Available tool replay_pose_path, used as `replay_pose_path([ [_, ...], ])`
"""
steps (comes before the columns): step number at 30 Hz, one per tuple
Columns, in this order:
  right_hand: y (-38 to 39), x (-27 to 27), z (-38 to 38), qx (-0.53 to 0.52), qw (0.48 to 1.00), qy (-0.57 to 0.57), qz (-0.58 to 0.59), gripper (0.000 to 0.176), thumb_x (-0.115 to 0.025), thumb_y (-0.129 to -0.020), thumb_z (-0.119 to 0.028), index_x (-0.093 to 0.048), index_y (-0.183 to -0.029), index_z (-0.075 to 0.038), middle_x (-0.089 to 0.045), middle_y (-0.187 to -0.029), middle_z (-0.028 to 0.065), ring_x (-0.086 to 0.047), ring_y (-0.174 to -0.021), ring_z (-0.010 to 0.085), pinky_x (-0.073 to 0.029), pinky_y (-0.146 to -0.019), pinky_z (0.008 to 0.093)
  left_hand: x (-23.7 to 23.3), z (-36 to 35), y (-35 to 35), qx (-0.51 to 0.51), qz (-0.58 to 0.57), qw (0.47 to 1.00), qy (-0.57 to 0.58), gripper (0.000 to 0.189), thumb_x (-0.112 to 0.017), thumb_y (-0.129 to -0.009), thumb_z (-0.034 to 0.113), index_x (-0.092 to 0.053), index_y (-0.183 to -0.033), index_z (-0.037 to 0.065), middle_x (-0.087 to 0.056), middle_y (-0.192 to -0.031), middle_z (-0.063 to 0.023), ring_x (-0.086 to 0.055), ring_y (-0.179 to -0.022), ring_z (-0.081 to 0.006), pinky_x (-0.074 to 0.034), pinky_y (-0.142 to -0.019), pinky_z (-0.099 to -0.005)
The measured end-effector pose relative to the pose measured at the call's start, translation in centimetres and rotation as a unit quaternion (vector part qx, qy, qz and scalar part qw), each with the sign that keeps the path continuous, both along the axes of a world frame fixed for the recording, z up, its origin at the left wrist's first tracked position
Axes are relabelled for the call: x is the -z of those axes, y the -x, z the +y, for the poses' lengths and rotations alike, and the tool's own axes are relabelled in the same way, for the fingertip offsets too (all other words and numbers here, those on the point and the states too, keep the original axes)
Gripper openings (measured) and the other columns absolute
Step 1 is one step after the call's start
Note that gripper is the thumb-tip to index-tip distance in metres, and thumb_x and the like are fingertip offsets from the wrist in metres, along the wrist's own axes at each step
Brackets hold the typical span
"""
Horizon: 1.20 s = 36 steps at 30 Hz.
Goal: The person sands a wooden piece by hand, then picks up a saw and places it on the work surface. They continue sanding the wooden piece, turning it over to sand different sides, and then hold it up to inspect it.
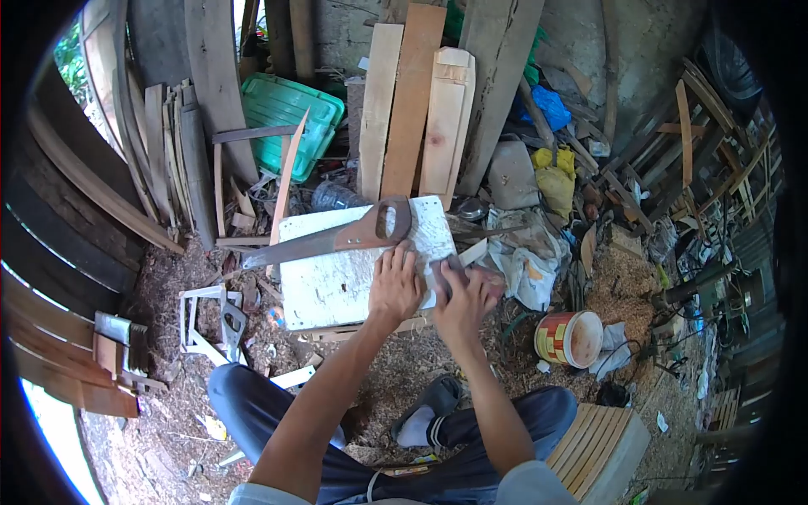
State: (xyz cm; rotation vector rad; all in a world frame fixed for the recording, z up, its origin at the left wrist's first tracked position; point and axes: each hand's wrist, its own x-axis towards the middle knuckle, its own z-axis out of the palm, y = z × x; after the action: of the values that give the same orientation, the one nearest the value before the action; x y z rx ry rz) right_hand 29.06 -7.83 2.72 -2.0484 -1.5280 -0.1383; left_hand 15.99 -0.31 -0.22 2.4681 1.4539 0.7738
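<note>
A white board (328,290) with a worn surface forms a low work table in front of me. Across its upper part lies a handsaw (324,240), its brown wooden handle to the right and its blade pointing left. My left hand (396,282) rests flat on the board just below the saw handle, fingers spread and holding nothing visible. At the board's right edge, my right hand (459,303) is on a dark reddish-brown piece (491,281), its fingers bent over it. Part of that piece is hidden under the fingers.
Planks (415,101) lean on the wall behind the board. A green plastic lid (290,126) stands back left. A white-framed saw (230,324) lies on the ground at left. Right of me are a bucket (569,339) and a slatted bench (593,446).
</note>
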Motion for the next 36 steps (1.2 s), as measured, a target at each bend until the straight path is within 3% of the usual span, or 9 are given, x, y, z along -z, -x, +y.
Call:
replay_pose_path([
  [2, 0.2, 0.5, 0.1, -0.024, 0.999, -0.028, 0.000, 0.040, -0.072, -0.082, -0.019, -0.067, -0.121, -0.026, -0.053, -0.117, 0.0133, -0.048, -0.113, 0.0366, -0.031, -0.093, 0.0522, 0.0, 0.2, 0.0, 0.001, 0.007, 1.000, -0.004, 0.042, -0.050, -0.088, 0.023, -0.050, -0.124, 0.000, -0.044, -0.140, -0.0165, -0.040, -0.130, -0.0334, -0.031, -0.111, -0.0459],
  [8, -5.7, -0.9, 6.8, 0.122, 0.992, 0.029, 0.001, 0.034, -0.070, -0.083, -0.022, -0.068, -0.117, -0.025, -0.052, -0.119, 0.0128, -0.049, -0.112, 0.0350, -0.032, -0.092, 0.0534, -0.8, -0.3, 0.0, 0.006, -0.011, 1.000, 0.000, 0.039, -0.052, -0.086, 0.021, -0.051, -0.120, 0.002, -0.045, -0.138, -0.0163, -0.042, -0.127, -0.0341, -0.032, -0.109, -0.0467],
  [12, -1.9, -0.2, 3.2, 0.074, 0.997, 0.002, 0.014, 0.034, -0.069, -0.084, -0.022, -0.068, -0.118, -0.024, -0.052, -0.120, 0.0123, -0.049, -0.113, 0.0344, -0.031, -0.092, 0.0536, -0.4, -0.2, 0.0, -0.001, -0.005, 1.000, -0.011, 0.039, -0.052, -0.086, 0.021, -0.051, -0.120, 0.003, -0.045, -0.138, -0.0156, -0.042, -0.127, -0.0337, -0.032, -0.109, -0.0460],
  [14, 0.8, 0.6, -0.3, -0.027, 1.000, -0.005, 0.015, 0.037, -0.070, -0.083, -0.020, -0.068, -0.120, -0.025, -0.052, -0.122, 0.0117, -0.048, -0.115, 0.0340, -0.031, -0.093, 0.0541, -0.2, -0.1, -0.1, -0.004, -0.012, 1.000, -0.021, 0.040, -0.052, -0.086, 0.020, -0.051, -0.121, 0.003, -0.045, -0.138, -0.0155, -0.042, -0.127, -0.0336, -0.032, -0.109, -0.0460],
  [16, -0.6, 0.4, 0.3, -0.034, 0.999, -0.011, -0.003, 0.038, -0.070, -0.083, -0.019, -0.067, -0.121, -0.026, -0.052, -0.123, 0.0116, -0.048, -0.117, 0.0336, -0.030, -0.094, 0.0544, 0.0, -0.1, 0.0, -0.005, -0.011, 1.000, -0.026, 0.040, -0.052, -0.086, 0.020, -0.050, -0.122, 0.002, -0.045, -0.138, -0.0155, -0.042, -0.127, -0.0335, -0.032, -0.109, -0.0459],
  [20, -6.3, 0.2, 5.1, 0.058, 0.998, 0.006, 0.033, 0.038, -0.070, -0.084, -0.019, -0.067, -0.121, -0.025, -0.052, -0.123, 0.0123, -0.045, -0.120, 0.0333, -0.029, -0.094, 0.0564, -0.4, -0.4, 0.1, 0.004, 0.013, 1.000, -0.005, 0.042, -0.053, -0.086, 0.019, -0.049, -0.125, 0.002, -0.044, -0.140, -0.0151, -0.041, -0.129, -0.0328, -0.031, -0.111, -0.0457],
  [23, -5.8, -0.1, 5.7, 0.077, 0.997, 0.003, 0.014, 0.038, -0.069, -0.085, -0.019, -0.067, -0.122, -0.025, -0.052, -0.124, 0.0121, -0.045, -0.120, 0.0342, -0.029, -0.094, 0.0567, -0.3, -0.2, 0.0, -0.001, 0.003, 1.000, -0.011, 0.043, -0.053, -0.086, 0.020, -0.050, -0.125, 0.002, -0.044, -0.139, -0.0155, -0.041, -0.128, -0.0327, -0.031, -0.111, -0.0455],
  [29, 0.3, 0.4, -2.4, -0.039, 0.999, 0.014, 0.018, 0.041, -0.069, -0.085, -0.018, -0.065, -0.125, -0.026, -0.052, -0.124, 0.0115, -0.046, -0.119, 0.0340, -0.030, -0.093, 0.0557, 0.0, 0.1, -0.1, 0.001, -0.004, 1.000, -0.009, 0.044, -0.052, -0.086, 0.022, -0.050, -0.125, 0.002, -0.044, -0.139, -0.0153, -0.041, -0.129, -0.0323, -0.031, -0.111, -0.0457],
  [36, -6.6, -0.5, 4.7, 0.065, 0.997, 0.030, 0.011, 0.042, -0.068, -0.085, -0.015, -0.064, -0.125, -0.026, -0.052, -0.125, 0.0122, -0.047, -0.117, 0.0331, -0.031, -0.093, 0.0538, -0.3, -0.1, 0.0, 0.003, 0.009, 1.000, -0.005, 0.042, -0.051, -0.087, 0.022, -0.050, -0.125, 0.003, -0.045, -0.138, -0.0153, -0.041, -0.130, -0.0321, -0.031, -0.111, -0.0457],
])
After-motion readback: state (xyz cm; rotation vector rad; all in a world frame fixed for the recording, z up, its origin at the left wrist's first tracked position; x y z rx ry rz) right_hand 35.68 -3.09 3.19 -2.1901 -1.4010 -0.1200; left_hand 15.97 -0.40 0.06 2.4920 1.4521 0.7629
